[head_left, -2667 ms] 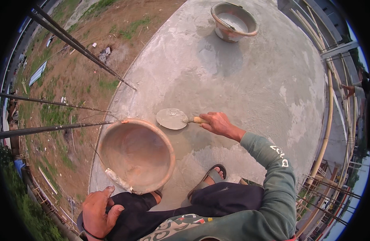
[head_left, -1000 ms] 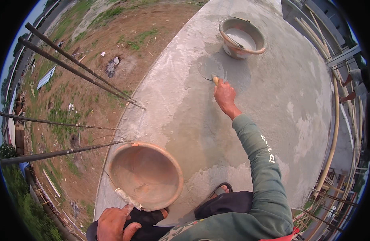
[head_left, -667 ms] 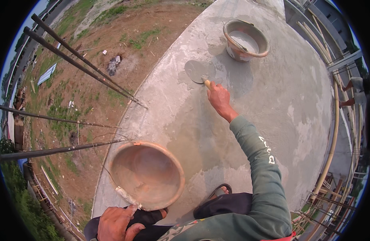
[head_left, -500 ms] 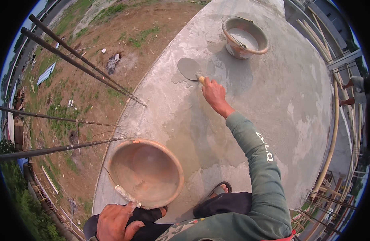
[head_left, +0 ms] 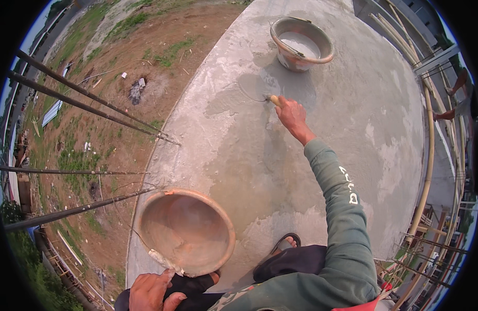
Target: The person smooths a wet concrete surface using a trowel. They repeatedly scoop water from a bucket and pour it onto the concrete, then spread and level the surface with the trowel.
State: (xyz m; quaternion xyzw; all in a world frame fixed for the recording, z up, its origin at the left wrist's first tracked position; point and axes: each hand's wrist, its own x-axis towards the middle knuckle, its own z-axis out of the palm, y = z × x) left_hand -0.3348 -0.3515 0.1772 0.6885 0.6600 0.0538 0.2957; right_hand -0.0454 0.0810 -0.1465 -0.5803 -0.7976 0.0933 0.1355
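Concrete slab (head_left: 353, 119) fills the middle and right, grey with wet darker patches, edge curving down the left; dirt ground (head_left: 119, 103) with grass far below on the left; steel rods (head_left: 88, 101) jut out leftward past the slab edge; bamboo poles (head_left: 430, 150) run along the right rim. Orange basin (head_left: 184, 230) sits near, at the slab's left edge, smeared inside (looks nearly empty). Grey bucket (head_left: 301, 44) far, holding pale wet mix. Right arm in green sleeve (head_left: 342, 217) stretches far; right hand (head_left: 292, 116) closed around the handle of a trowel (head_left: 259, 90), blade flat on a wet patch just near of the bucket. Left hand (head_left: 150, 290) near, fingers loosely curled, resting on the dark-trousered knee, touching the basin's near rim; holds nothing that I can see. Sandalled foot (head_left: 286, 242) right of the basin.
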